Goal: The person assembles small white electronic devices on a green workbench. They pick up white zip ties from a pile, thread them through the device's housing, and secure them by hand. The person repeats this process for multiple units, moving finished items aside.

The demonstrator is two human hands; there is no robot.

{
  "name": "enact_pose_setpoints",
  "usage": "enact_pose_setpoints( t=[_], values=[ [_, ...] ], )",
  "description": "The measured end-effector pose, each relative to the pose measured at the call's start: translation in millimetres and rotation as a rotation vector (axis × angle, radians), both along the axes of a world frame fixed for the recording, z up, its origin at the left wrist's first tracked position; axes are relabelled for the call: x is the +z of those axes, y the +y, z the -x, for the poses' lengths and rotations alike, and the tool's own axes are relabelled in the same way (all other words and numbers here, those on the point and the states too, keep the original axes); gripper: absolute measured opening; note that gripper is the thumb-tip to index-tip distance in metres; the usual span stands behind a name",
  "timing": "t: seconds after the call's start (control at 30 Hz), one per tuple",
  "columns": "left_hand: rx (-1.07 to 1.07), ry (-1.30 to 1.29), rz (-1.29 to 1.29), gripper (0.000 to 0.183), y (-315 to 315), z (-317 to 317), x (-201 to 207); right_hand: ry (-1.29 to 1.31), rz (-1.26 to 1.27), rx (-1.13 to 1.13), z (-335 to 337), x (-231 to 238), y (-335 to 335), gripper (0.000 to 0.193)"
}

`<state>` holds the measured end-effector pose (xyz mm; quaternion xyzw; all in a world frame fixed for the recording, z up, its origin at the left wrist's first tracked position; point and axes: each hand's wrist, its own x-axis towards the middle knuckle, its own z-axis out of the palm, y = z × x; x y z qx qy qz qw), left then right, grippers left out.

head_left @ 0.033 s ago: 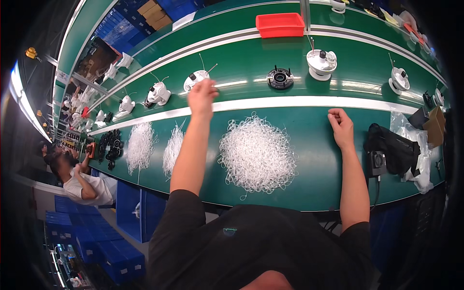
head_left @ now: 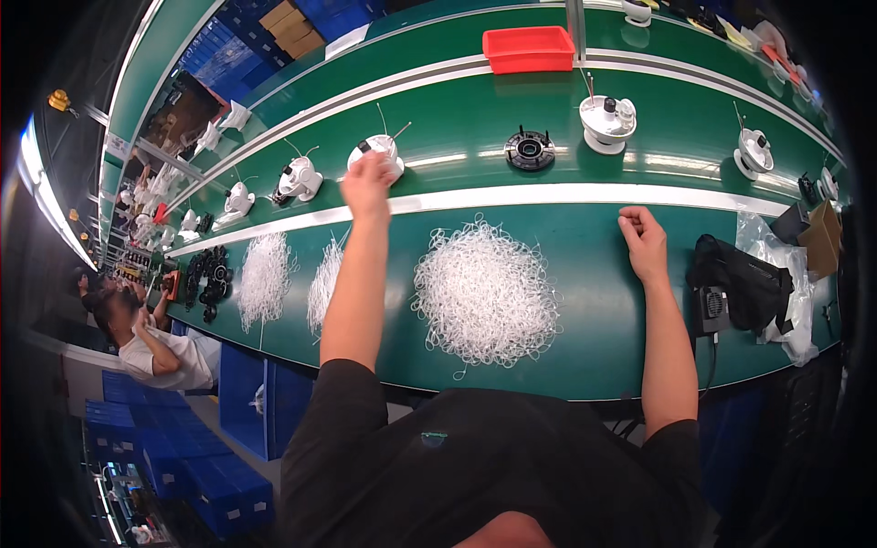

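My left hand reaches over the white strip along the conveyor, in front of a white domed housing with two thin wires standing up from it. Motion blurs its fingers and partly covers the housing, so whether they touch it cannot be told. My right hand hangs over the green table just short of the strip, its fingers loosely bent and nothing visible in them. Between my arms lies a big heap of white looped cords. A smaller bundle of white cords shows beside my left forearm.
On the conveyor stand a black round base, more white housings and a red tray behind. A black bag and clear plastic lie at right. At far left sits a person in a white shirt.
My left hand has moved a little left and toward me, uncovering more of the white housing. My right hand stays where it was.
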<state>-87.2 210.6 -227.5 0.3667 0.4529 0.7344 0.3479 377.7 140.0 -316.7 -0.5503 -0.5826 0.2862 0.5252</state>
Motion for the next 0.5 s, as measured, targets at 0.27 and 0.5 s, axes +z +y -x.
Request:
enact_pose_setpoints(
  t=[0.27,0.5],
  values=[
    [0.208,0.147,0.487,0.044,52.8,97.5,-42.4,-0.027,-0.039,-0.003,7.5,4.0,1.2,0.018],
    [-0.067,0.077,0.437,0.026,52.6,42.1,-34.5,-0.208,-0.116,0.066,9.1,7.4,-6.6,0.029]
  ],
)
